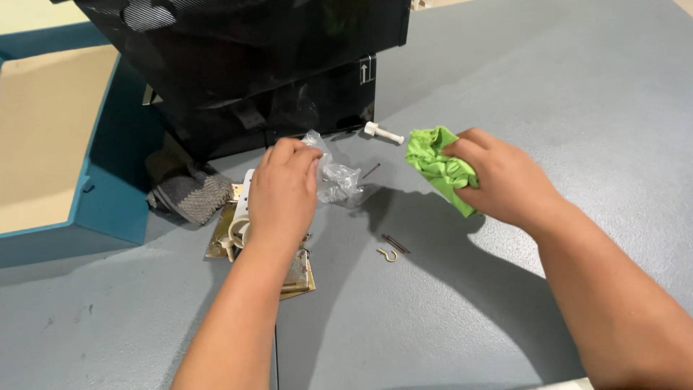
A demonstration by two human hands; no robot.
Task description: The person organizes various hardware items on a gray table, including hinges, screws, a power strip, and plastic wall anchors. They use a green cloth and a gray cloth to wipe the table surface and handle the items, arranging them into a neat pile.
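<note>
My right hand [505,180] grips a crumpled bright green cloth [433,160] just above the grey floor. My left hand [283,191] is closed around the edge of a clear crinkled plastic bag [339,180] that lies between the two hands. Under the left hand sit a white plastic fitting [240,227] and a brass-coloured metal plate [297,274]. A white plastic bolt [382,133] lies just left of the green cloth. A small brass hook [388,254] and thin dark nails [395,243] rest in the shadow below the hands.
A black box wrapped in glossy plastic [253,65] stands at the back. A teal tray with a tan inside [108,166] is on the left. A grey knitted cloth [189,193] lies against the tray. The grey floor [577,87] stretches to the right.
</note>
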